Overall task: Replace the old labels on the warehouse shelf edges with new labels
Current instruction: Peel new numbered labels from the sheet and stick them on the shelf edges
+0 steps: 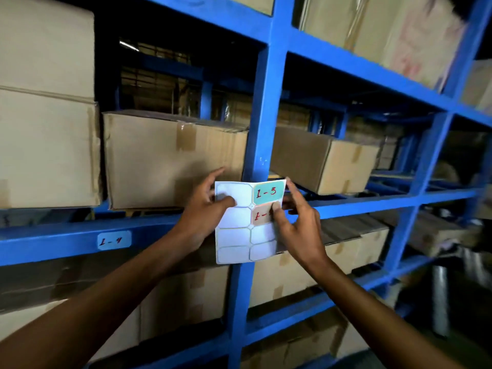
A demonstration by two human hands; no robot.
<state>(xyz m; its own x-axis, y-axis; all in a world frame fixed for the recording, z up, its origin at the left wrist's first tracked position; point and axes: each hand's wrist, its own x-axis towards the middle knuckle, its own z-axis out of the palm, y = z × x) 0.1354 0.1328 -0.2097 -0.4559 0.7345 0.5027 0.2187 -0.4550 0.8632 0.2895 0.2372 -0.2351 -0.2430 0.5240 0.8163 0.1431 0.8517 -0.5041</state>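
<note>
While pinching the label sheet (246, 225) — left hand (205, 209) at its edge, right hand (295, 222) w/ thumb on orange label (262, 215).

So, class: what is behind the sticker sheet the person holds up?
Behind the sticker sheet run the blue upright post and the shelf beam. Whether a label sits on the covered stretch of the beam cannot be seen.

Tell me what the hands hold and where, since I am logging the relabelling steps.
Both hold the label sheet. The left hand pinches its upper left part; the right hand pinches the right edge, thumb on the orange label.
</note>
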